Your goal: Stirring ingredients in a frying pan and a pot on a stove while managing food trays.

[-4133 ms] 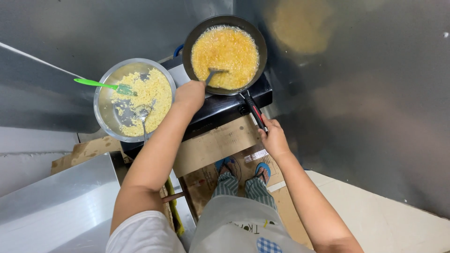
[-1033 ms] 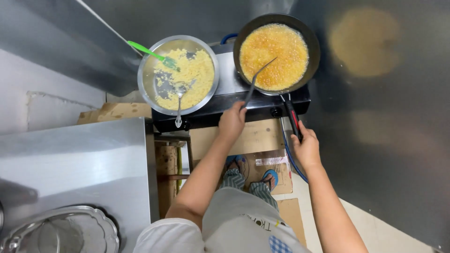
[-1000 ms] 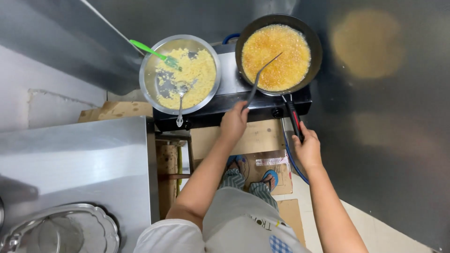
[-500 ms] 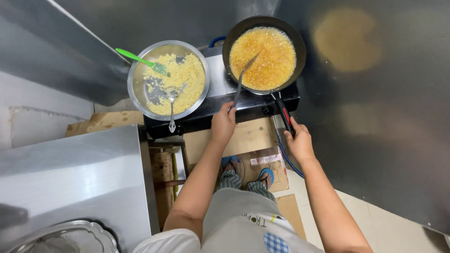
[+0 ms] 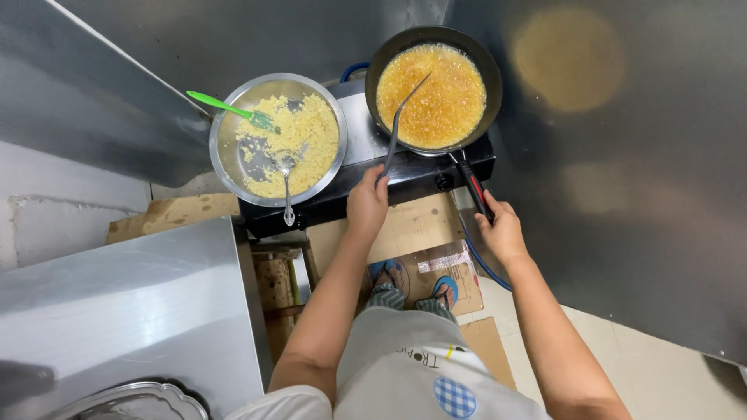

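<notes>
against steel walls, a stove (image 5: 420, 175) is carrying two pans; left hand (image 5: 367, 204) fingers are gripping a spatula (image 5: 398, 124) dipping into the black pan (image 5: 434, 89), right hand (image 5: 502, 231) clenching its handle (image 5: 473, 187).

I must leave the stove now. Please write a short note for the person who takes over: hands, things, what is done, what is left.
Left hand: grips the long metal utensil, tip in the black round frying pan.
Right hand: holds the pan's red-and-black handle.
Done: the pan's orange-yellow mixture covers its bottom.
Left: yellow crumbly food remains in the round steel bowl, with a spoon and a green spatula.
</notes>
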